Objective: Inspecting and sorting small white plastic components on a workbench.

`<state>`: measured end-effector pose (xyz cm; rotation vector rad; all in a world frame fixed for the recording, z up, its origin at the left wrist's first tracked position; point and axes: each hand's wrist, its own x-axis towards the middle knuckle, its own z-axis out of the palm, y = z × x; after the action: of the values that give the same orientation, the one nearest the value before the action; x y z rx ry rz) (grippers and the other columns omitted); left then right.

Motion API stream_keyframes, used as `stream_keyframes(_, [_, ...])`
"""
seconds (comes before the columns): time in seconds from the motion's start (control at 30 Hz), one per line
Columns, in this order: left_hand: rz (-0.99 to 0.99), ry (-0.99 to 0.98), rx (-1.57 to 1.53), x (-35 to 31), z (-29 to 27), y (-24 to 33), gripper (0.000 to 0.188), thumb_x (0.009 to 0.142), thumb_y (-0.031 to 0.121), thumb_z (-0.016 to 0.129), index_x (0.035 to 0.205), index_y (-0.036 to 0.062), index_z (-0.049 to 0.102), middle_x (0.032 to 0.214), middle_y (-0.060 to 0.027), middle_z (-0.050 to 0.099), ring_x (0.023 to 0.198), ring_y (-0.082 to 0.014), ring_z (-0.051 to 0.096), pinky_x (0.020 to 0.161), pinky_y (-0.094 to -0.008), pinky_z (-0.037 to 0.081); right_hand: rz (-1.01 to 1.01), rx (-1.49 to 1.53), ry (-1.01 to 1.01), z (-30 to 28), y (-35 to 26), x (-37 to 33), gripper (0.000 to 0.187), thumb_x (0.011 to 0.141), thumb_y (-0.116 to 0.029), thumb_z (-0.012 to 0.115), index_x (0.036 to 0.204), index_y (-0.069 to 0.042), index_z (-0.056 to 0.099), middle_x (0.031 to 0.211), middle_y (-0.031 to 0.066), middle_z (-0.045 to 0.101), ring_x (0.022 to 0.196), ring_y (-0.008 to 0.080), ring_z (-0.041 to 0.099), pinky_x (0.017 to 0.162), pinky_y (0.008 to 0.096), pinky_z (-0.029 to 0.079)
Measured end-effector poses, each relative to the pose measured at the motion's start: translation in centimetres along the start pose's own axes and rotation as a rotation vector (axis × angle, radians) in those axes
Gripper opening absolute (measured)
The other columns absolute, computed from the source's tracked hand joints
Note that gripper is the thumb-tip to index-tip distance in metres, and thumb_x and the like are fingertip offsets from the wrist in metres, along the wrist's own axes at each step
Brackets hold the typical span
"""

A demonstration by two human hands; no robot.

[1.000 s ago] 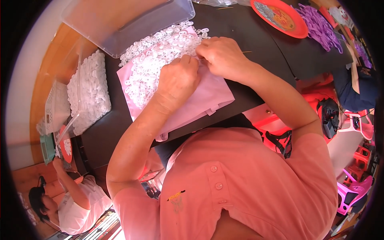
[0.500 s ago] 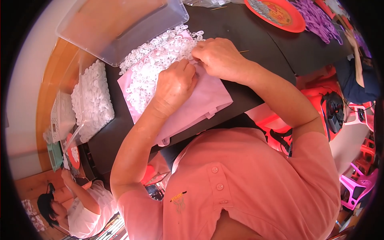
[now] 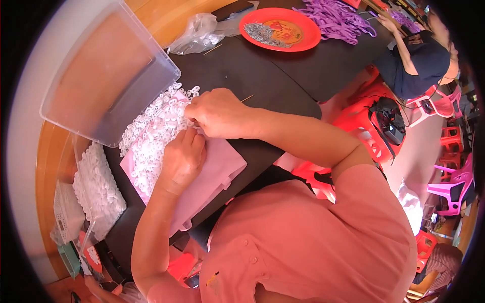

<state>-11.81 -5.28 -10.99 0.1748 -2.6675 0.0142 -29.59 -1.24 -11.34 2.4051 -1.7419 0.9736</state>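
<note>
A heap of small white oval plastic pieces with holes [image 3: 149, 144] lies on a pink cloth bag [image 3: 222, 159] spread over the dark table. Over the near right side of the heap, my left hand [image 3: 183, 157] is closed with its fingers curled down. Just beyond it my right hand [image 3: 217, 112] is closed too, thumb and fingertips pinched together at the heap's right edge. The two hands are close to each other. Whatever sits between the fingertips is hidden by the knuckles.
A clear plastic bin [image 3: 113, 76] stands behind the heap. To the left is a box of white pieces [image 3: 96, 189]. Farther back are a red plate with metal bits [image 3: 298, 43], purple straps [image 3: 336, 20] and a clear plastic bag [image 3: 197, 38]. Another person [image 3: 417, 63] works at far right.
The view has swung, so table, heap and hands appear lower and farther left. Both hands stay closed over the heap, with little change between them.
</note>
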Motion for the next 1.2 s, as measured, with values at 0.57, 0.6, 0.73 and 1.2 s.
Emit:
stream_keyframes(0.57, [-0.201,-0.005,-0.111,-0.9,0.6,-0.1,0.013,0.076,0.002,0.066,0.084,0.0029,0.056,0.083,-0.0128,0.056,0.074,-0.0318,0.061,0.062,-0.0417,0.051,0.033,0.140,0.126,-0.9,0.4,0.3,0.006,0.077,-0.008,0.058,0.080,-0.008,0.063,0.077,0.0096,0.066,0.073,0.0335,0.064,0.062,0.0464,0.048])
stream_keyframes(0.6, [-0.186,-0.024,-0.046,-0.9,0.7,0.0,0.012,0.075,0.004,0.066,0.082,0.0035,0.055,0.083,-0.0124,0.056,0.075,-0.0301,0.061,0.060,-0.0411,0.052,0.036,0.139,0.110,-0.8,0.4,0.3,0.006,0.077,-0.008,0.058,0.080,-0.008,0.063,0.077,0.0096,0.066,0.073,0.0335,0.064,0.062,0.0465,0.048])
stream_keyframes(0.73, [-0.201,-0.029,-0.025,-1.0,0.8,-0.1,0.013,0.074,0.005,0.067,0.079,0.0044,0.055,0.082,-0.0128,0.057,0.074,-0.0310,0.062,0.059,-0.0417,0.052,0.021,0.162,0.133,-0.7,0.3,0.2,0.006,0.076,-0.006,0.058,0.080,-0.007,0.062,0.078,0.0094,0.066,0.072,0.0335,0.063,0.062,0.0468,0.047])
stream_keyframes(1.2, [-1.124,0.264,-1.398,-0.7,-3.8,1.6,0.012,0.086,0.012,0.064,0.089,0.0010,0.064,0.069,-0.0010,0.057,0.053,-0.0070,0.046,0.044,-0.0205,0.032,-0.114,0.644,-0.006,-1.7,-0.8,0.1,0.012,0.083,0.003,0.062,0.094,0.000,0.064,0.086,0.0056,0.067,0.077,0.0169,0.064,0.069,0.0289,0.049])
